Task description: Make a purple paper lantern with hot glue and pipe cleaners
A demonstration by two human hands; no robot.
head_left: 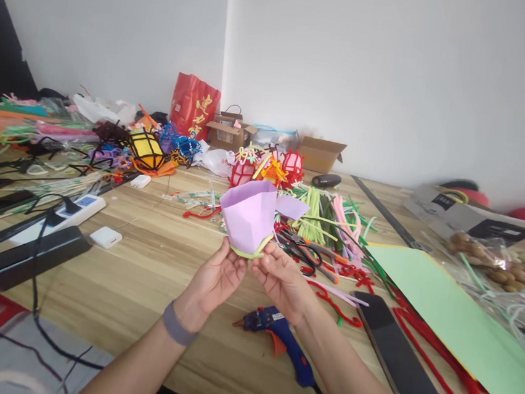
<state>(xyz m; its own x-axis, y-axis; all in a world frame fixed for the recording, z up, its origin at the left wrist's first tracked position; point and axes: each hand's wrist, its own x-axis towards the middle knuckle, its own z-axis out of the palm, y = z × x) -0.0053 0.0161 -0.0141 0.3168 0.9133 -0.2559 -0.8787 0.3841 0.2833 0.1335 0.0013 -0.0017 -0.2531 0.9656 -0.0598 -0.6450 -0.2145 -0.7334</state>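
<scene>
Over the table (157, 273), left fingers (236, 269) and right fingers (272, 263) pinch a lilac paper cup (249, 217) low down.

Gold Chinese characters (202, 115), 力 the clearest, stand on the red bag (184, 104); other labels are unreadable.

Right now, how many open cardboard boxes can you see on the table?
2. The left box is beside the red bag; the right box is behind the black case. Others may be hidden.
</scene>
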